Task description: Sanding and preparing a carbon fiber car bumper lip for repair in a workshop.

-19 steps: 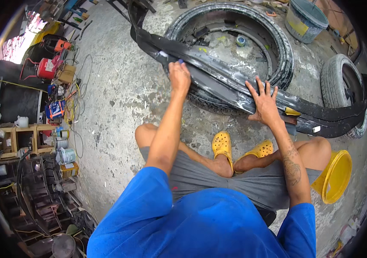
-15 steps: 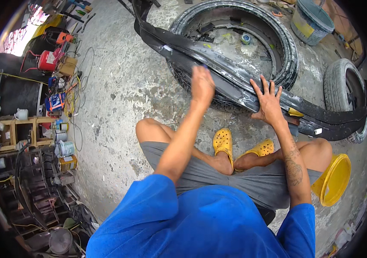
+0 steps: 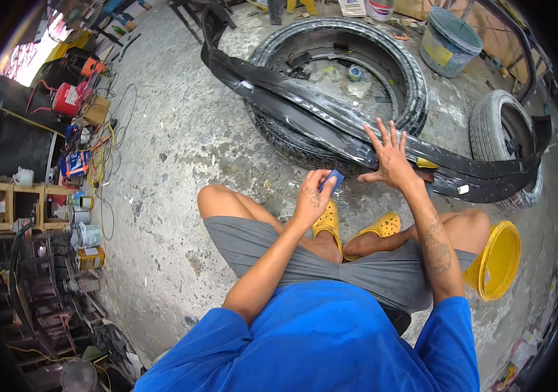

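Observation:
Between the fingers of my left hand (image 3: 311, 199) is a small blue block (image 3: 332, 181), held above the floor in front of my yellow clogs. A long black plastic car bumper piece (image 3: 292, 108) with whitish wet smears lies across a large tire (image 3: 416, 85). My right hand (image 3: 393, 163) is open, its fingers spread over the near edge of the bumper piece; whether the palm presses on it I cannot tell. A yellow patch (image 3: 426, 163) shows on the piece just right of that hand.
A second tire (image 3: 495, 124) stands under the right end of the piece. Behind it is a grey-green bucket (image 3: 445, 49). By my right knee lies a yellow bucket (image 3: 504, 261). Along the left are a wooden shelf (image 3: 44, 225), cans, cables and a red tank (image 3: 66, 99).
My left hand has come off the bumper piece and drawn back toward me, so the blue block now shows plainly. My right hand stays spread by the piece. The view has shifted slightly.

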`<state>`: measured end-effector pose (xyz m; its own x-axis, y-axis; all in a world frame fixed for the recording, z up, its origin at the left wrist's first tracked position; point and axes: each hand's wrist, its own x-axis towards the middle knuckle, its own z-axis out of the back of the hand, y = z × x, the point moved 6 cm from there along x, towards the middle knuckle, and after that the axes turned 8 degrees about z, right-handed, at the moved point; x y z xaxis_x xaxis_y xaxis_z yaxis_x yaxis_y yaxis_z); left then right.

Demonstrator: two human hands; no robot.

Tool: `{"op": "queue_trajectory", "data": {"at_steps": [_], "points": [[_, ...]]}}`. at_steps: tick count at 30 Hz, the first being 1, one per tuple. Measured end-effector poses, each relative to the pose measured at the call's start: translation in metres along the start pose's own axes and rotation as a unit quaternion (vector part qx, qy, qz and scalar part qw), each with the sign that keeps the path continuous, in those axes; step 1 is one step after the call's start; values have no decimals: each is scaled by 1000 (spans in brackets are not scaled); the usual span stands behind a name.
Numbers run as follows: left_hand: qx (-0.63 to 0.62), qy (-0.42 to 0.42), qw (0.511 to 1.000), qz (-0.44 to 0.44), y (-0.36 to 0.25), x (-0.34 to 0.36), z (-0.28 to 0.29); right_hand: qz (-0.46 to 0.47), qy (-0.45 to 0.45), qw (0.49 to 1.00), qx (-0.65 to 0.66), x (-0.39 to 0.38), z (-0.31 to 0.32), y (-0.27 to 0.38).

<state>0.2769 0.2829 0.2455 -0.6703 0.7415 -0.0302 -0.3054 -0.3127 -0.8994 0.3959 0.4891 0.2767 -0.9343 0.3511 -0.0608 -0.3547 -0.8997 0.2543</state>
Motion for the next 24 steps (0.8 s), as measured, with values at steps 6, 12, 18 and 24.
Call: {"op": "queue_trajectory", "data": {"at_steps": [6,12,18,24], "points": [[-138,112,984,-31,-34,-22,-40,-42,-95,890,444,-92,2,31],[-266,288,919,44,-78,-30,-110,-145,-206,700,669,-155,-26,-7],[-54,259,963,-46,-99,-7,-131,-228,-356,572,703,-223,-34,-56],[210,195,907,-308,-136,25,-168,-303,-478,616,548,-272,-14,-124]]}}
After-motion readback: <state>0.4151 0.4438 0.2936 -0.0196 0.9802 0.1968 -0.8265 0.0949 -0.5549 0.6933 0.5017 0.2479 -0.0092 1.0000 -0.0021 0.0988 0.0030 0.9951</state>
